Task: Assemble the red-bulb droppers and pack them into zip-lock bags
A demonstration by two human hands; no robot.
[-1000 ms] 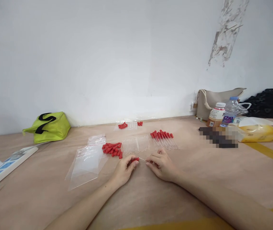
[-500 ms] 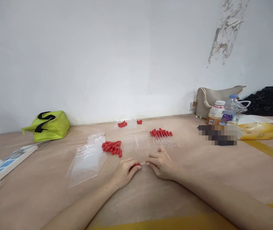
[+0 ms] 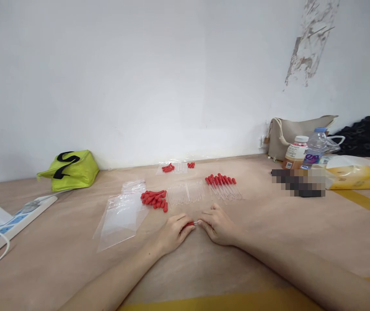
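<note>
My left hand (image 3: 177, 233) pinches a red rubber dropper bulb (image 3: 189, 224), mostly covered by its fingers. My right hand (image 3: 216, 225) is closed on a clear dropper tube (image 3: 196, 223); a short stretch of it shows between the hands, meeting the bulb. Beyond my left hand lies a pile of loose red bulbs (image 3: 154, 198). A row of clear tubes (image 3: 185, 193) is spread to the right of that pile. Farther right, several droppers with red bulbs fitted (image 3: 221, 185) lie side by side.
Clear zip bags (image 3: 118, 222) lie at left, near a power strip (image 3: 26, 218) and a yellow-green pouch (image 3: 74, 170). A bag of bulbs and tubes (image 3: 178, 167) rests by the wall. At right are bottles (image 3: 297, 153), a tissue pack (image 3: 353, 175) and a beige bag (image 3: 277, 142).
My hands have come closer together, so less of the tube shows between the bulb and my right fingers. The whole view has shifted slightly.
</note>
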